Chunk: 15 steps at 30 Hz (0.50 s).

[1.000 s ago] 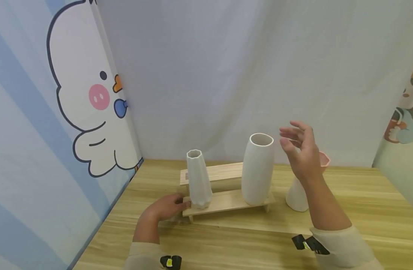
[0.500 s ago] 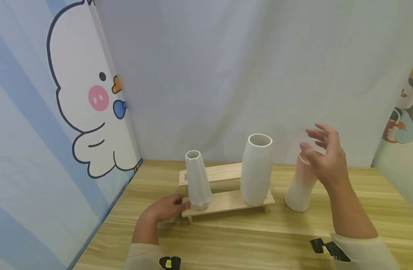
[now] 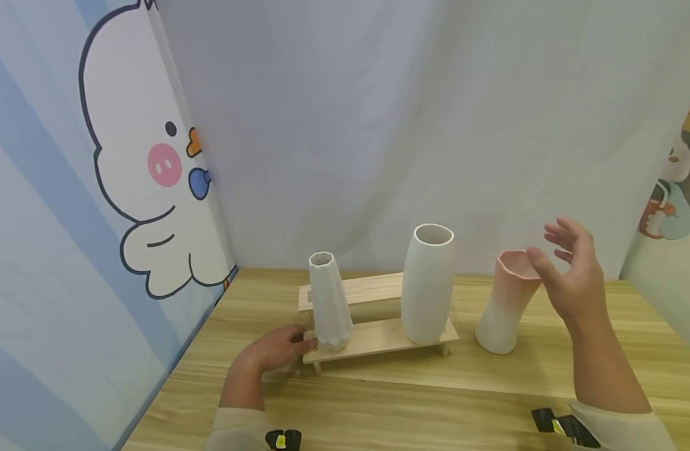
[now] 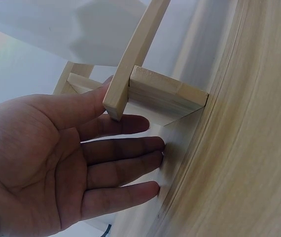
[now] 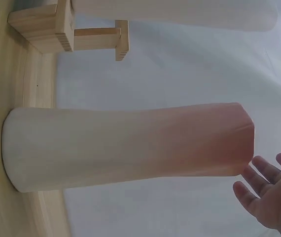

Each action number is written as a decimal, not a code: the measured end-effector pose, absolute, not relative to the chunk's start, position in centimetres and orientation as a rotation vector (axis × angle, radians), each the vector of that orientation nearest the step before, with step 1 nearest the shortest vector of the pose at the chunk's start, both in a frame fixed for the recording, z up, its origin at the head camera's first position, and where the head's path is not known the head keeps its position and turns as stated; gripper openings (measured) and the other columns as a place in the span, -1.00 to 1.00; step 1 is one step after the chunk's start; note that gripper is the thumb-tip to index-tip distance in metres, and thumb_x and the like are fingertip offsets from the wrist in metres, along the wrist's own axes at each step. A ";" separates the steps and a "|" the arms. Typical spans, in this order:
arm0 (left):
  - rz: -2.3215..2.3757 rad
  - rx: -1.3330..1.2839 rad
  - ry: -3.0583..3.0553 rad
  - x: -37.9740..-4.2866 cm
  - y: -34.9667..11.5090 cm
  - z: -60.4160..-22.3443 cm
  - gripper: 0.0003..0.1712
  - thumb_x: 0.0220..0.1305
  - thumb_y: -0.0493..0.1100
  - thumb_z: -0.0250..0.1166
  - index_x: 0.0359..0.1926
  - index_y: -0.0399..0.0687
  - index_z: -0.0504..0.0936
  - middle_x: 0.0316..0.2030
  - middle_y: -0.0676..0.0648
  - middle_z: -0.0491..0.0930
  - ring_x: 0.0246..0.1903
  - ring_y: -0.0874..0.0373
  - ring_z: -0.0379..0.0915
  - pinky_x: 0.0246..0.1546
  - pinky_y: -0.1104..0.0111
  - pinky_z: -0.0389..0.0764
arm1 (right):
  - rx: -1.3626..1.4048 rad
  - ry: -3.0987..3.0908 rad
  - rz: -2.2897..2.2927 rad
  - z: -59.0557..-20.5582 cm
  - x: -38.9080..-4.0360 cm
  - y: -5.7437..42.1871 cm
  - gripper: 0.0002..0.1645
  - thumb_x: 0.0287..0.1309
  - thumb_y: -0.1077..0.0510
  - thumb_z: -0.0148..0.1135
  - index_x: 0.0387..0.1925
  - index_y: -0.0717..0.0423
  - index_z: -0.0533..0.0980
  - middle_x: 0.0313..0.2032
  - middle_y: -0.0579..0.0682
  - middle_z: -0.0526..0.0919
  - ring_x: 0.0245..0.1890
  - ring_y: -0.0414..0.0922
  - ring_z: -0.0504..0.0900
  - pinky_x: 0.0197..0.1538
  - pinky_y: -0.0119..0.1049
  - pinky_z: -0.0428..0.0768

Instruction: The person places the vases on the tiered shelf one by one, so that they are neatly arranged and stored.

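My left hand (image 3: 277, 348) holds the left end of a two-step wooden stand (image 3: 377, 336). In the left wrist view, its thumb lies over the board (image 4: 135, 52) and the index finger is below, while the other fingers extend loosely. A slim fluted white vase (image 3: 330, 307) stands upright at the left of the lower step, and a wider smooth white vase (image 3: 427, 288) at the right. Right of the stand, a pink-to-white vase (image 3: 505, 304) stands on the table. Beside its rim hovers my right hand (image 3: 578, 282), fingers spread loosely, holding nothing.
The wood-grain table (image 3: 401, 401) runs back to a pale grey curtain (image 3: 378, 125). At the left is a blue striped cloth (image 3: 40, 250) with a cartoon duck (image 3: 136, 144). A printed panel (image 3: 677, 188) hangs at the right.
My right hand has moved right, away from the wider white vase and past the pink-topped vase, uncovering that vase's rim. My left hand and the vases have stayed in place.
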<state>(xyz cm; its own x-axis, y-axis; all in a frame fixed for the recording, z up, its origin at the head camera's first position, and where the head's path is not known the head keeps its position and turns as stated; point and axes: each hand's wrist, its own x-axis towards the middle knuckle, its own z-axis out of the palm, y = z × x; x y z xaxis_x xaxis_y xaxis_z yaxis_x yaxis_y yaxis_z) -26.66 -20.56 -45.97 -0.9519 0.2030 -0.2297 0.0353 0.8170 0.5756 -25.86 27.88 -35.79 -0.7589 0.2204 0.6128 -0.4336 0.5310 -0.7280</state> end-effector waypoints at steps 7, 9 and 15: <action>0.867 0.174 2.715 -26.5 -20.5 -45.9 -0.31 0.29 0.38 0.14 0.27 0.10 0.50 0.22 -0.13 0.52 0.25 -0.17 0.39 0.21 -0.14 0.40 | 0.106 -2.150 1.271 -36.9 -25.9 28.5 -0.23 0.29 -0.02 0.19 0.45 -0.23 0.11 0.34 -0.02 0.38 0.23 -0.36 0.38 0.16 -0.61 0.30; 0.879 0.173 2.709 -26.5 -20.4 -45.9 -0.30 0.29 0.38 0.15 0.28 0.10 0.49 0.23 -0.14 0.51 0.27 -0.18 0.37 0.22 -0.15 0.38 | 0.092 -2.154 1.302 -37.2 -26.1 28.6 -0.21 0.28 -0.01 0.20 0.46 -0.20 0.10 0.35 -0.01 0.36 0.24 -0.31 0.38 0.15 -0.58 0.31; 0.884 0.178 2.710 -26.4 -20.5 -45.8 -0.29 0.28 0.39 0.14 0.29 0.12 0.49 0.24 -0.13 0.50 0.28 -0.19 0.35 0.23 -0.16 0.37 | 0.061 -2.164 1.367 -38.2 -26.7 28.7 -0.16 0.27 -0.03 0.22 0.47 -0.17 0.06 0.37 0.01 0.31 0.27 -0.20 0.38 0.12 -0.52 0.32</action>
<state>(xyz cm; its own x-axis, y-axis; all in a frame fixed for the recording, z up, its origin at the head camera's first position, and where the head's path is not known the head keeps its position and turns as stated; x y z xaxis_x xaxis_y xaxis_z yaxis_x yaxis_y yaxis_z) -26.41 -20.47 -45.78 -0.9520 0.2026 -0.2293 0.0285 0.8049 0.5928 -26.73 28.68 -38.19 -0.8347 0.2564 0.4874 -0.3300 0.4757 -0.8154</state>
